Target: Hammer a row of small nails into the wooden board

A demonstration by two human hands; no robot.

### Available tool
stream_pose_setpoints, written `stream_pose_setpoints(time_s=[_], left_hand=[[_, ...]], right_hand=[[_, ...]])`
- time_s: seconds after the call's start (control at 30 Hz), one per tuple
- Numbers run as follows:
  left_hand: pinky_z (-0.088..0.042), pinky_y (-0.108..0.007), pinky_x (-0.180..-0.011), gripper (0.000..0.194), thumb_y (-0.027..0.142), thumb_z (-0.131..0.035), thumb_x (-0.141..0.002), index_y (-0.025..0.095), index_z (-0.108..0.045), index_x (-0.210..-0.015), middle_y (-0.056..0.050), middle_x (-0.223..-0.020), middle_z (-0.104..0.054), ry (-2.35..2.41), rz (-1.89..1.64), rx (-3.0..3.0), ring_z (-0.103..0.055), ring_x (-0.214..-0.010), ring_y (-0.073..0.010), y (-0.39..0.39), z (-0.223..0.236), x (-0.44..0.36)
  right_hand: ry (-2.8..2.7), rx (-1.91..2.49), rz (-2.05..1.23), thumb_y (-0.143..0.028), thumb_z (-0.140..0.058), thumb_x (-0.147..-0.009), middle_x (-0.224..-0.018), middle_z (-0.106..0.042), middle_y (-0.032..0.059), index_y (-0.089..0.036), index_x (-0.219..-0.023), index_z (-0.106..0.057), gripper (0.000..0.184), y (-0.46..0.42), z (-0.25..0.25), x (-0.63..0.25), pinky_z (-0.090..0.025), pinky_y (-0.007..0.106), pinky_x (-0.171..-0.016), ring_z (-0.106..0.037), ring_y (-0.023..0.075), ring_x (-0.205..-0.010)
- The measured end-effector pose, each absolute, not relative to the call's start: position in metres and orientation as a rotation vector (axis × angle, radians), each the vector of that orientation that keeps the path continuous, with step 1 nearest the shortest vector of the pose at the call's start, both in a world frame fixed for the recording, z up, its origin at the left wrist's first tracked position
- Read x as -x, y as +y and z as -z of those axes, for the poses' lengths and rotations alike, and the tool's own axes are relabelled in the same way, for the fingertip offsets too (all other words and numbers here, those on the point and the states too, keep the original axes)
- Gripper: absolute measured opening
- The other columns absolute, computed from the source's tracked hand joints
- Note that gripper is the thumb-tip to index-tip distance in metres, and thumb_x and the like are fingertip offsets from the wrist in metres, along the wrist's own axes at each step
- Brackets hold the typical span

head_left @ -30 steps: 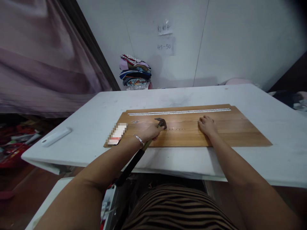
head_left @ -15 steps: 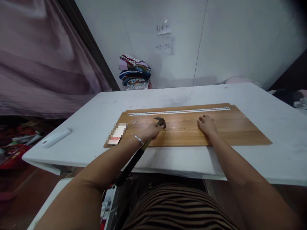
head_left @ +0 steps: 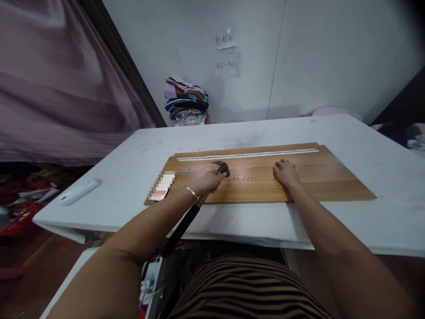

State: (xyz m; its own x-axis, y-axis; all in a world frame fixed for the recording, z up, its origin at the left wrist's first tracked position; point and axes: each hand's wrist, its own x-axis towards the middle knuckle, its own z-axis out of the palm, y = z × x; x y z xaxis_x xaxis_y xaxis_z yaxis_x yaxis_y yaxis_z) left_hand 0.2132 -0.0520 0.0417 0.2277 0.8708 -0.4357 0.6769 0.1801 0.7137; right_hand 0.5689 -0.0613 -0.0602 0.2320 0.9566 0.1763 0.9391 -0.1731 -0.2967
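My left hand (head_left: pixel 211 179) is closed around a claw hammer (head_left: pixel 179 230) close to its dark metal head. The black grip slants down past the table's front edge. Under the hammer head lies a wooden board (head_left: pixel 332 181), with a short row of nails (head_left: pixel 243 178) standing in it just right of that hand. On the board's right half rests my right hand (head_left: pixel 286 173), its fingers curled down against the wood; no object shows in it. Several loose nails (head_left: pixel 186 169) lie on the board beyond my left wrist.
Two pale measuring strips (head_left: pixel 249 155) run along the board's far edge. A blurred-out phone-like item (head_left: pixel 162 186) lies at its left end. The white table (head_left: pixel 116 177) also bears a white handle-like object (head_left: pixel 79 192). Folded clothes (head_left: pixel 186 99) are stacked by the wall.
Hardly anything differs. Both hands and the hammer hold their places, and the view has shifted very slightly.
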Motion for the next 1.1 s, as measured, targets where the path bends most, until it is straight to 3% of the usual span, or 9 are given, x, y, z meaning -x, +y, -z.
stream_pose_setpoints(time_s=[0.23, 1.1], left_hand=[[-0.036, -0.026, -0.046, 0.041, 0.058, -0.064, -0.099, 0.022, -0.054, -0.083, 0.005, -0.054, -0.05, 1.482, -0.256, -1.517, -0.046, -0.042, -0.0122, -0.051, -0.026, -0.21], [-0.036, -0.027, -0.047, 0.044, 0.052, -0.057, -0.104, 0.02, -0.055, -0.074, 0.002, -0.051, -0.051, 1.49, -0.225, -1.584, -0.046, -0.043, -0.0125, -0.057, -0.044, -0.215]], right_hand=[[-1.747, 2.138, -0.055, -0.032, -0.041, -0.101, -0.122, -0.072, 0.0152, -0.022, -0.104, -0.076, 0.036, -0.061, 0.061, -0.569, -0.038, 0.048, -0.106, -0.056, 0.0309, -0.126], [-1.748, 2.191, -0.066, -0.031, -0.041, -0.102, -0.129, -0.071, 0.0149, -0.022, -0.111, -0.077, 0.038, -0.061, 0.06, -0.568, -0.038, 0.046, -0.107, -0.056, 0.0306, -0.129]])
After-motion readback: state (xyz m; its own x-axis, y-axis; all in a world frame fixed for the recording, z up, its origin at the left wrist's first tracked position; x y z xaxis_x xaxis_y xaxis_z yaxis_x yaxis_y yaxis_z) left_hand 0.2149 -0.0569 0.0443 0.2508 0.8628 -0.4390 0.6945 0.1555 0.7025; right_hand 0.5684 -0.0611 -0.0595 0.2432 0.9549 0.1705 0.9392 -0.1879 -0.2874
